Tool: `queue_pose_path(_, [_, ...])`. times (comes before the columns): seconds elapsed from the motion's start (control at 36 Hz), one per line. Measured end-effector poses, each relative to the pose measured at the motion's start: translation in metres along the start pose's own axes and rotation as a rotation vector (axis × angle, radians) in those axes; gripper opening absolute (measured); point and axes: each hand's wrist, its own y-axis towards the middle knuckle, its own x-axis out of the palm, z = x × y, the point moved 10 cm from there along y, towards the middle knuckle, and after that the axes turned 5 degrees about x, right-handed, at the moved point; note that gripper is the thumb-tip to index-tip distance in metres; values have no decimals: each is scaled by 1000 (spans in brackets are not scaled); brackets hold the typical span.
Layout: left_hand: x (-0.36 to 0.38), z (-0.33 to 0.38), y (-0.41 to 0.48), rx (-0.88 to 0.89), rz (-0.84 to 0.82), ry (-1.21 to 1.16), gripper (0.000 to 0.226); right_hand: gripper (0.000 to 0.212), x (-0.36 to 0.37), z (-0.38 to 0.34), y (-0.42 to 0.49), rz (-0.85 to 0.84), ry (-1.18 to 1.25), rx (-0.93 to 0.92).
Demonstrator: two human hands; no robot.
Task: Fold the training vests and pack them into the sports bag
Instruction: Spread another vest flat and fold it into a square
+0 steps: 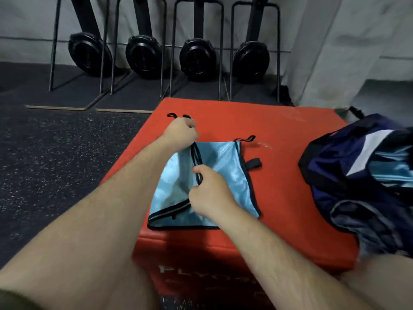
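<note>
On top of the red plyo box [279,135] lies the blue training vest [225,166], mid-box. L hand [181,133] grips its far strap [171,115], R hand [210,189] pinches the black trim [197,162]. Line up edges b4 folding. Sports bag [335,166] sits on box's right side.

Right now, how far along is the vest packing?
Done: light-blue fabric already shows inside the open navy sports bag, probably earlier vests. In hand: one blue vest lies part-folded on the red box; the left hand grips its black-edged straps, the right hand pinches the trim mid-vest. Left: finish this fold and put it in the bag.
</note>
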Motion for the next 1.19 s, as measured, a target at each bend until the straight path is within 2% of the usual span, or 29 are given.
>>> queue_pose_path(0.08, [35,18,0,44,-62,139,19,63,-22,26,0,-1,-26,38])
queue_pose_path(0.25, [90,34,1,81,-180,221,15,63,-54,65,4,-7,-152,89])
queue_pose_path(0.33, [107,37,3,75,-208,227,25,46,-62,82,9,-1,-198,144])
queue_pose_path(0.42, [125,40,5,85,-262,244,11,33,-59,93,12,-67,-278,181])
queue_pose_path(0.5, [138,44,5,92,-317,196,13,24,-56,98,15,-82,-353,166])
queue_pose_path(0.58, [137,47,13,133,-279,95,44,33,-55,100,18,-82,-404,152])
queue_pose_path(0.67, [128,42,23,148,-216,24,57,41,-58,99,19,-89,-479,121])
queue_pose_path(0.75, [118,29,27,107,-187,110,67,41,-60,97,20,-99,-532,92])
queue_pose_path(0.81, [119,18,26,61,-237,220,57,39,-60,97,22,-98,-547,85])
queue_pose_path(0.89, [123,5,24,11,-323,391,20,38,-57,96,25,-100,-578,71])
queue_pose_path(0.92, [124,5,22,11,-344,403,20,38,-55,96,26,-103,-588,69])
queue_pose_path(0.97, [129,3,20,-2,-403,406,43,38,-53,96,27,-100,-605,67])
queue_pose_path(1.03, [135,4,15,-37,-476,377,54,40,-52,96,29,-92,-620,67])
queue_pose_path(1.11, [138,10,3,-11,-546,448,46,45,-51,97,29,-87,-627,67])
queue_pose_path(1.19, [132,21,-2,59,-509,608,33,46,-51,98,27,-96,-620,67])
